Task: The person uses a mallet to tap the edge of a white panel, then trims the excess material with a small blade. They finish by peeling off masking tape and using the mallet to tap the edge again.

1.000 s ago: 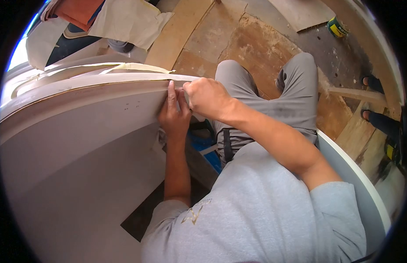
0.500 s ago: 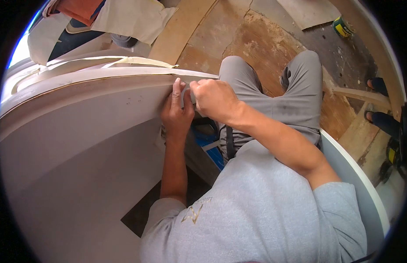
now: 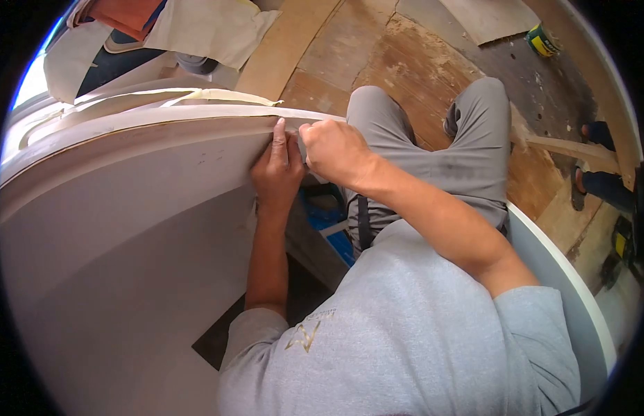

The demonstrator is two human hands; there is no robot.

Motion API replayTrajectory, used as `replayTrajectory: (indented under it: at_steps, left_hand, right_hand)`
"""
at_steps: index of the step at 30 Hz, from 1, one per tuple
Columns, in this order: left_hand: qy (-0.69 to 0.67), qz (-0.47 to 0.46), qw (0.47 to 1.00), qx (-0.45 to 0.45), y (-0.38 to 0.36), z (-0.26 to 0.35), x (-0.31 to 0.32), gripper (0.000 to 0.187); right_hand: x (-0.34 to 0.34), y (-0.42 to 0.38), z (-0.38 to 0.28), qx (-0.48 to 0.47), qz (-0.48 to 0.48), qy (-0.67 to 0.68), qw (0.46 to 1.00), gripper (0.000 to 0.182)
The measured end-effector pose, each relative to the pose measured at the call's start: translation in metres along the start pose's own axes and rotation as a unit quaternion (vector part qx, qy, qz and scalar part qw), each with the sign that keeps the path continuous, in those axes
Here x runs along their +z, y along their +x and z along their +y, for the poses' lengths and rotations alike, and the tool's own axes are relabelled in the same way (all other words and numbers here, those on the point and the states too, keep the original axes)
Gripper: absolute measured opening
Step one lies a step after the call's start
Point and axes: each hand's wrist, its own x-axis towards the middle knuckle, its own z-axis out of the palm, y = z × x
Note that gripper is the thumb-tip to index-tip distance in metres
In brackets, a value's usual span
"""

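White panel [image 3: 162, 166] against straight-fingered left hand [image 3: 277, 173], beside clenched right hand [image 3: 334, 151], its contents unclear.

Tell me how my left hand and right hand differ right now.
Your left hand has its index finger stretched out along the pale panel, while your right hand is curled like a fist. The left hand points up the picture; the right hand slants in from the picture's right side. Both are bare and close together near the panel's edge.
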Motion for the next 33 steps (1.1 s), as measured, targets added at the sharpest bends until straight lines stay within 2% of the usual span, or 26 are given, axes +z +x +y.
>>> replayTrajectory:
  at_steps: [10,12,15,17,21,24,33]
  left_hand:
    - [-0.050,-0.005,0.999,0.006,0.001,0.005,-0.006,0.038]
    - [-0.071,-0.005,0.997,0.008,-0.003,0.009,-0.006,0.039]
    - [-0.097,-0.005,0.995,-0.014,-0.012,0.020,-0.005,0.041]
    - [-0.153,0.007,0.983,-0.102,-0.015,0.024,-0.005,0.042]
    - [-0.158,0.035,0.980,-0.118,-0.013,0.025,-0.004,0.045]
    - [-0.135,0.039,0.984,-0.112,-0.013,0.025,-0.005,0.046]
    - [-0.129,0.040,0.985,-0.108,-0.009,0.020,-0.002,0.049]
  right_hand:
    - [-0.002,-0.023,-0.003,0.009,-0.003,-0.035,0.999,0.018]
    - [-0.005,-0.035,0.000,0.008,0.024,-0.054,0.998,0.016]
    - [-0.005,-0.042,0.001,-0.010,0.057,-0.047,0.997,0.013]
    - [-0.010,-0.039,-0.001,-0.009,0.044,-0.045,0.998,0.015]
    - [-0.010,-0.035,-0.002,-0.023,0.042,-0.025,0.999,0.014]
    - [-0.003,-0.033,0.002,-0.041,0.070,-0.016,0.997,0.013]
    - [-0.010,-0.030,0.002,-0.056,0.074,0.002,0.996,0.014]
